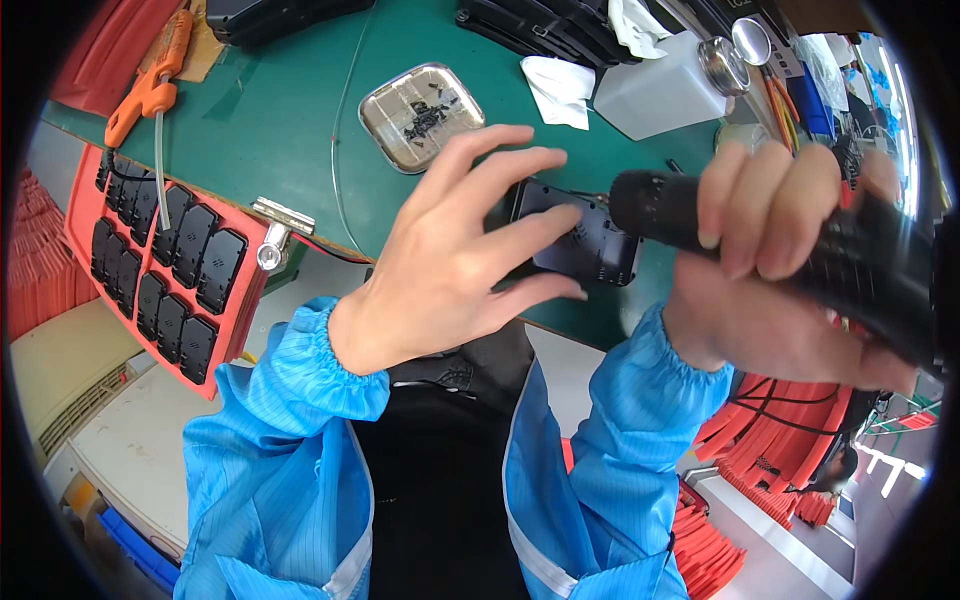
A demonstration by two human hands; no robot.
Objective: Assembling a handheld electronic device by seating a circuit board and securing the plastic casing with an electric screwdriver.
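A worker in a blue smock with elastic cuffs bends over a green work mat (300, 150), the left hand (450, 260) spread wide with its fingers (500, 170) splayed and closed on nothing, the lower fingertips resting on the near edge of a small black plastic housing (585, 235) that lies flat on the mat just past them. The right hand (780, 270) is wrapped tight around a black power screwdriver (790, 245), fingers curled over the barrel from above and thumb beneath; the tool's blunt front end juts out to the left of those fingers and hangs over the right side of the housing, close to the left fingertips, though whether its tip touches the part cannot be told. Beyond the left hand's raised fingers sits a shallow square metal tray (420, 115) holding a scatter of small dark screws. Farther out past the fingertips of both hands lie a crumpled white cloth (560, 88) and a white plastic bottle (660, 92) with a metal cap. Well to the left of the left wrist, an orange-red rack (160, 265) carries rows of black housings of the same kind, with a small metal clamp (275, 235) at its corner, between the rack and the left wrist. At the far left edge of the mat, well away from either hand, rests an orange-handled air tool (150, 80) with a clear hose.
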